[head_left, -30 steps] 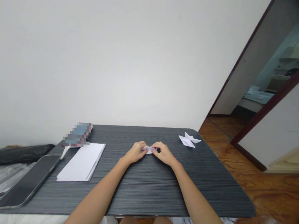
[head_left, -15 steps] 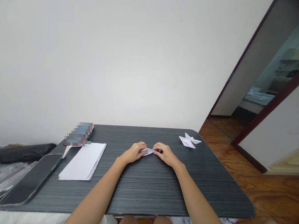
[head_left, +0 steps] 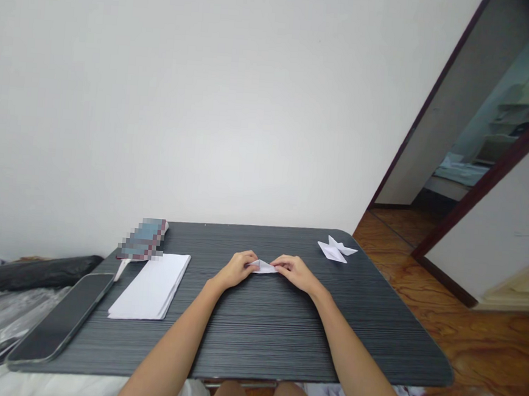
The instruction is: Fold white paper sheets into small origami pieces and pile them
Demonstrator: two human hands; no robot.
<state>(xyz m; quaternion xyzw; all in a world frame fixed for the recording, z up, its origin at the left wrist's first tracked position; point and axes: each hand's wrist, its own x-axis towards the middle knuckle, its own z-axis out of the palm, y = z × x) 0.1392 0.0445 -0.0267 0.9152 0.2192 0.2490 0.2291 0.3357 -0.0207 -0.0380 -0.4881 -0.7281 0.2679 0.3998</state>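
A small white folded paper boat (head_left: 264, 267) is held between both hands above the middle of the dark table (head_left: 272, 327). My left hand (head_left: 239, 268) pinches its left end with thumb and fingers. The right end is gripped by my right hand (head_left: 293, 271), fingers closed on it. A pale peak stands up at the middle of the folded paper, between the two pointed ends. Parts of both ends are hidden under my fingers. Off to the right lie white folded paper boats (head_left: 334, 251), close against each other.
A stack of white paper (head_left: 150, 289) lies at the left, with a phone (head_left: 62, 322) beside it at the table's edge. Behind the stack is a blurred-out object (head_left: 142, 240). A white wall (head_left: 254, 99) rises behind the table; a doorway (head_left: 433, 150) is at the right.
My right fingers have closed flatter along the paper's right end. The folded paper has turned slightly, and its middle peak shows more plainly. Both hands stay in nearly the same place.
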